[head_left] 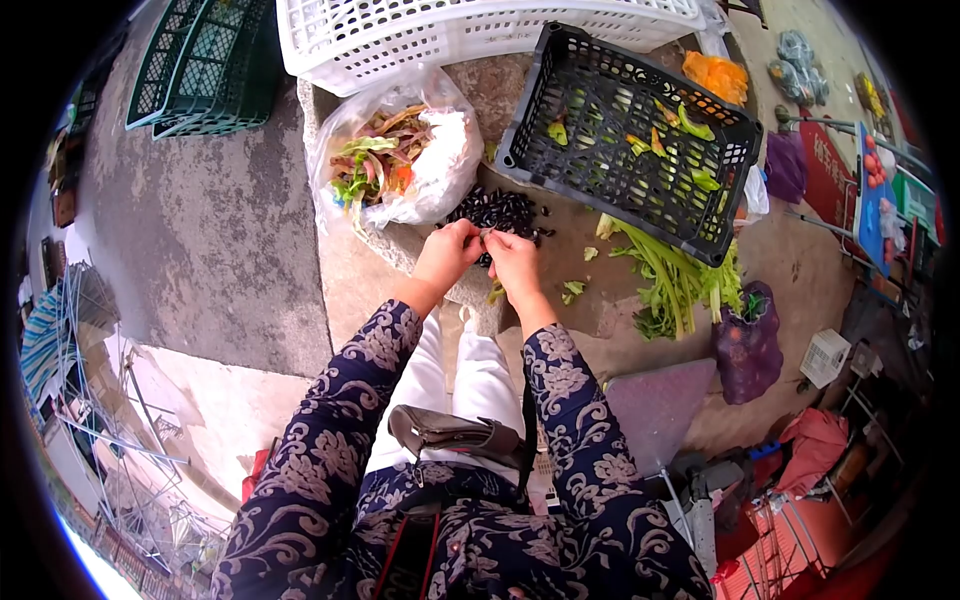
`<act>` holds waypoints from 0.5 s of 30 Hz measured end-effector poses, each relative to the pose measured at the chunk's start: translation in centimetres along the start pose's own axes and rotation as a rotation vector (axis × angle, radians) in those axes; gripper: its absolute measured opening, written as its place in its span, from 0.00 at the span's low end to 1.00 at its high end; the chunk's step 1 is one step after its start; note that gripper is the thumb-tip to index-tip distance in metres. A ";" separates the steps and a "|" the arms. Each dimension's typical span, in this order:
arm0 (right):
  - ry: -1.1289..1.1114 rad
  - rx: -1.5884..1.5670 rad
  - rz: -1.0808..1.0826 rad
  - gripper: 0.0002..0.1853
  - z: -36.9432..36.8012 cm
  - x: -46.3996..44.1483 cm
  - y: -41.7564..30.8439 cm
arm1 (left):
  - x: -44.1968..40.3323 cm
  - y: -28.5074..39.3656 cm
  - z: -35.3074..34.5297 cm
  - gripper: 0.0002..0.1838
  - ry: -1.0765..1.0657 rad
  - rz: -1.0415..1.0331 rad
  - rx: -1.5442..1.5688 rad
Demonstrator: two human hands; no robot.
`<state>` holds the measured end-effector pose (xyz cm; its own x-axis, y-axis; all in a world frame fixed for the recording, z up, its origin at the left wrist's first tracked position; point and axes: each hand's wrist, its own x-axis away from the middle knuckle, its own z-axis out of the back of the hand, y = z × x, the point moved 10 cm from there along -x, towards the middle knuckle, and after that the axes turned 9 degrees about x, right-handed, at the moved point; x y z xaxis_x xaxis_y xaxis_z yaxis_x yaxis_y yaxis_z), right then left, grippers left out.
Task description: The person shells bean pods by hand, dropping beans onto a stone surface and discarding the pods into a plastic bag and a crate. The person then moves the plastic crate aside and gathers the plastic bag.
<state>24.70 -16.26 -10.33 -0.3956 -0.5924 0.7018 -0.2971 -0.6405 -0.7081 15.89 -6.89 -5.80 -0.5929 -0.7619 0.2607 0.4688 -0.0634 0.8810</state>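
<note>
My left hand (443,258) and my right hand (515,264) meet at the fingertips, each closed in a pinch. Whatever small thing lies between them is too tiny to make out. Just beyond and partly behind my fingers is a heap of small, shiny, dark pieces that look like sunflower seeds (497,208). Left of the heap, a clear plastic bag (455,150) stands open with wilted leaves and vegetable scraps (385,160) inside, along with something white. A few green leaf bits (572,290) lie on the stone surface right of my hands.
A black plastic crate (620,130) holding leaf scraps is at the right, with leafy celery-like stalks (665,275) below it. A white crate (400,40) stands at the back, green crates (215,70) at far left. A purple net bag (750,350) sits at right.
</note>
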 end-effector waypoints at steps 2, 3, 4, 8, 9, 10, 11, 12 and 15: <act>0.041 0.052 -0.018 0.08 -0.1 0.1 0.2 | 0.2 0.0 -0.3 0.09 -0.017 -0.006 -0.055; 0.061 0.077 -0.028 0.08 0.0 0.2 0.4 | 0.2 0.3 -0.3 0.09 -0.027 -0.017 -0.051; 0.081 0.086 -0.005 0.08 0.0 0.0 0.6 | 0.1 0.5 -0.3 0.09 -0.037 -0.028 -0.047; 0.140 0.112 0.079 0.08 0.4 -0.3 0.2 | 0.1 0.0 -0.4 0.07 -0.048 0.028 0.036; 0.149 0.116 0.099 0.08 0.5 -0.3 -0.3 | 0.0 -1.6 -0.6 0.07 -0.066 0.176 0.208; 0.094 0.069 0.094 0.08 0.2 -0.5 -0.4 | 0.0 -3.2 -1.1 0.07 -0.084 0.324 0.381; 0.038 0.023 0.088 0.08 0.1 -0.6 -0.5 | 0.3 -4.7 -1.8 0.07 -0.103 0.473 0.555; -0.017 -0.023 0.080 0.08 0.0 -0.6 -0.6 | 0.3 -5.0 -2.1 0.08 -0.142 0.501 0.617; -0.051 -0.006 0.064 0.06 0.0 -0.5 -0.5 | 0.5 -5.2 -3.1 0.10 -0.235 0.562 0.747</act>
<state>25.07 -15.67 -10.30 -0.3696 -0.6562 0.6579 -0.2778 -0.5976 -0.7521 15.18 -8.96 -11.42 -0.5632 -0.4022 0.7218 0.2348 0.7597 0.6065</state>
